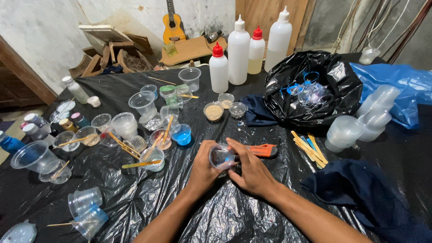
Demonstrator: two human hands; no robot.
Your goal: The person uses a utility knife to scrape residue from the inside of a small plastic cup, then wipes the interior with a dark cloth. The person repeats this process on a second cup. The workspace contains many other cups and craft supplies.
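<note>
left hand (pixel 203 167): wrapping around the side of a small clear plastic cup (pixel 222 157), gripping it just in front of the black bin bag, toward the person.
right hand (pixel 253 170): curling over the same cup from the other side, fingers (pixel 237 148) pressing on its rim, so both hands are holding it together.
small clear plastic cup: lying tilted between the two hands, its open mouth facing up toward the camera, hovering just above the black plastic sheet (pixel 148 198).
orange utility knife (pixel 264 150): lying on the sheet right behind the right hand, between it and the bin bag.
black bin bag (pixel 310 90): sitting open, with clear and blue plastic pieces showing inside.
squeeze bottles (pixel 238 51): standing in a row just left of the bin bag, two with red caps, two with white.
wooden sticks (pixel 309 150): lying in a loose bunch in front of the bin bag.
stacked clear cups (pixel 360 121): leaning on their side to the right of the bin bag.
blue-filled cup (pixel 182 135): standing well left of the bin bag, among other cups holding stir sticks.
</note>
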